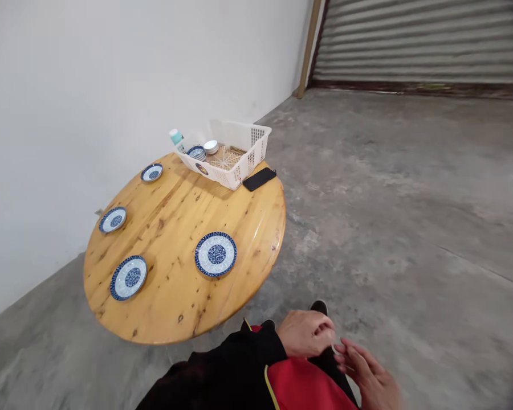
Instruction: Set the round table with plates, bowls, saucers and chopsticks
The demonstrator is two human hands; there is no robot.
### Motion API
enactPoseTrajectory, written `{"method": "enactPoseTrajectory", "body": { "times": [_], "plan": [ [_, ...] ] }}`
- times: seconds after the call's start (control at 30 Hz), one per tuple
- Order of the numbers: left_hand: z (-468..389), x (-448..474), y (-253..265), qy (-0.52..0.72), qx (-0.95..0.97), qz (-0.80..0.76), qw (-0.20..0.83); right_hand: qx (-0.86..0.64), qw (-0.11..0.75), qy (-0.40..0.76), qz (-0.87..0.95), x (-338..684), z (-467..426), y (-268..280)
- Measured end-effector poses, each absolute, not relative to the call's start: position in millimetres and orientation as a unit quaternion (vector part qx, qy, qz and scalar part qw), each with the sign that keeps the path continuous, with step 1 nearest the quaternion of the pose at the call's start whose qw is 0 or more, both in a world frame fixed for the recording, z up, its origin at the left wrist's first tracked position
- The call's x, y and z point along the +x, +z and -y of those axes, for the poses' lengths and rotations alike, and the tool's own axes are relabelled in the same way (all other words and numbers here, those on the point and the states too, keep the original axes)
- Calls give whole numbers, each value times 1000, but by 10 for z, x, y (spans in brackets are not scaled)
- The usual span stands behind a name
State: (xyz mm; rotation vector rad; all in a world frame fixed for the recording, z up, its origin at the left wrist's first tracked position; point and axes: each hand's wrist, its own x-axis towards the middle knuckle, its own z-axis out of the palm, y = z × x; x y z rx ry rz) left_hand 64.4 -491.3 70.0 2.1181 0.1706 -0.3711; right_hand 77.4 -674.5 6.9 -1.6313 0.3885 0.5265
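My left hand [306, 332] is in front of my body, just off the table's near right edge. Its fingers are curled in, and whatever they may hold is hidden. Close beside it at the lower right, my right hand [370, 373] has its fingers loosely bent and apart, slightly blurred, with nothing visible in them. Nearest on the round wooden table [171, 228] lies a blue-and-white plate [216, 254]. Another patterned plate [129, 278] rests near the front left edge, a further plate [112, 220] is on the left, and a small dish [151, 172] sits farther back.
A white plastic basket [235, 177] at the table's back holds stacked patterned bowls [196, 152] and small white dishes [211, 147]. A teal bottle [175, 136] stands behind it, and a black phone [259, 179] lies beside it. A white wall [89, 74] borders the left.
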Motion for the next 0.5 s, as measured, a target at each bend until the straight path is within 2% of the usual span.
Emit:
{"method": "enactPoseTrajectory", "body": {
  "times": [0.13,0.27,0.5],
  "plan": [
    [4801,1115,759,-58,858,-176,479,-698,632,299,-157,1679,6595,180],
    [4817,1666,857,20,831,-271,486,-696,633,321,-108,2577,6537,382],
    [4993,2398,973,75,793,-347,495,-693,631,342,-72,3713,6608,383]
  ]
}}
